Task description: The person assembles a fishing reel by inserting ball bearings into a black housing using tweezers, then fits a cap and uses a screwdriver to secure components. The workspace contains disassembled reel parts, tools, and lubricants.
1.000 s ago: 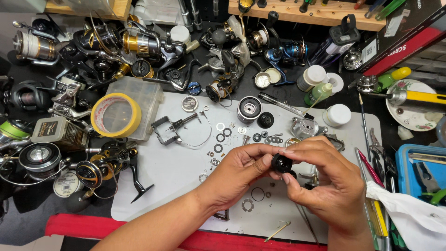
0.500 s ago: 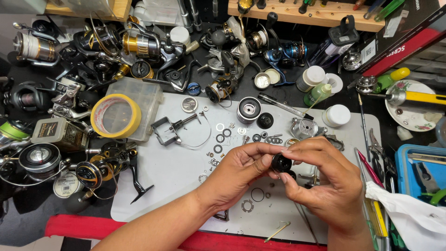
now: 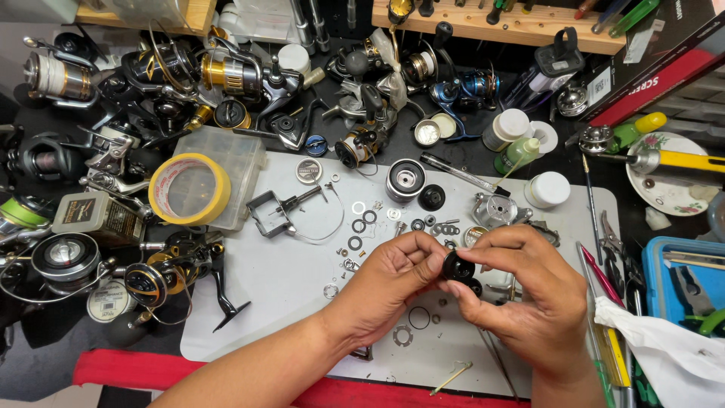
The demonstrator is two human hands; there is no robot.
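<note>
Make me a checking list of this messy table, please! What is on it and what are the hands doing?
Surface: a pale work mat on a dark bench, with a red edge at the front.
Job's things: a small round black part, pinched between both hands over the mat.
Clutter: washers and rings spread on the mat, a black spool, a roll of yellow tape on a clear box, many fishing reels at the back and left.
Hands: left hand and right hand both grip the black part.
Cables: nothing seen.
Surroundings: wooden tool rack at the back, blue tray and pliers at right.
</note>
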